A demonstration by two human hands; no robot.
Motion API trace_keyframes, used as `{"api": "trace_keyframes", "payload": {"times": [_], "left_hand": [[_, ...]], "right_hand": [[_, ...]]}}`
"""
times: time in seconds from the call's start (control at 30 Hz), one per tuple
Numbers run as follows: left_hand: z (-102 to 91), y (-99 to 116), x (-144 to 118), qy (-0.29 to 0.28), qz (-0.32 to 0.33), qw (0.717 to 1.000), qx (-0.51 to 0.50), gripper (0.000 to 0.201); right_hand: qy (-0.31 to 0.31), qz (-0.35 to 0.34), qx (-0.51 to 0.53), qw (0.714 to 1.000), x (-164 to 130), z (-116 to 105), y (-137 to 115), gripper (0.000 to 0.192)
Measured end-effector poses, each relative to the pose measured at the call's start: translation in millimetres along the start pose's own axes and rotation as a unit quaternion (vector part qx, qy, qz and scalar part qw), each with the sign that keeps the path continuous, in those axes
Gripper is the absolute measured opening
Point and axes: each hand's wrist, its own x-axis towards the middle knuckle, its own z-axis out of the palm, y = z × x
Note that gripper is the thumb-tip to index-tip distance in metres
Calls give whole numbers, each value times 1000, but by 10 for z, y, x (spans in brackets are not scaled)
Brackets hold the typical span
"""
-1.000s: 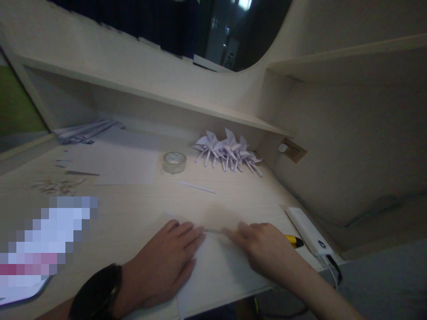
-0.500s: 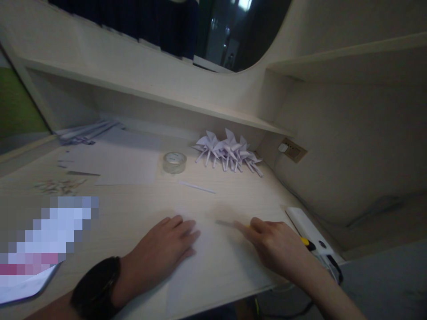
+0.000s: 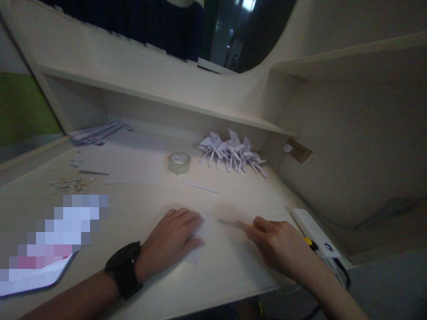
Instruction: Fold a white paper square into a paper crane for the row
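Your left hand lies flat, fingers spread, pressing a white sheet of paper at the desk's near edge. Your right hand grips a yellow-handled cutter, its tip on the sheet. A tape roll and folded paper pinwheels sit well behind.

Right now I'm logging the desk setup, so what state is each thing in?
Sheet: flat on the desk, pinned by the left hand.
Cutter: in the right hand, blade on the sheet.
Tape roll: lying flat.
Pinwheels: folded, piled.
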Motion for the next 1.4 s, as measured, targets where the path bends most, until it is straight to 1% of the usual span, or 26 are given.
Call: {"api": "trace_keyframes", "payload": {"times": [0.07, 0.17, 0.23, 0.3, 0.4, 0.5, 0.57, 0.8, 0.87, 1.03, 1.17, 1.4], "left_hand": [[-32, -5, -13, -14, 31, 999, -20, 26], [-143, -66, -47, -42, 90, 992, -78, 22], [-198, -98, -59, -54, 108, 987, -105, 19], [-203, -93, -57, -51, 100, 988, -109, 17], [-136, -30, -36, -37, 87, 991, -93, 23], [-73, 31, -22, -46, 97, 991, -83, 25], [-66, 43, -20, -53, 104, 990, -80, 27], [-116, -43, -60, -39, 145, 985, -88, 32], [-103, -70, -79, -44, 143, 985, -90, 34], [-31, -109, -111, -83, 131, 984, -85, 38], [6, -129, -127, -79, 130, 984, -87, 42], [1, -120, -125, -86, 131, 985, -76, 42]], "right_hand": [[0, -2, 3, 1000, 8, 0, 0, 59], [4, -5, 8, 1000, 7, 14, 7, 59], [6, -5, 10, 1000, 2, 25, 13, 57], [6, -4, 14, 1000, -1, 34, 14, 56], [-3, -4, 18, 1000, 6, 49, 3, 57], [-15, -5, 19, 1000, 22, 74, -13, 57], [-18, -10, 21, 1000, 29, 95, -20, 56], [-22, -33, 31, 999, -7, 115, -34, 52], [-28, -36, 40, 998, -24, 108, -44, 53], [-31, -33, 48, 998, -54, 100, -74, 56], [-38, -35, 47, 998, -57, 82, -93, 55], [-38, -32, 41, 998, -50, 76, -121, 55]]}}
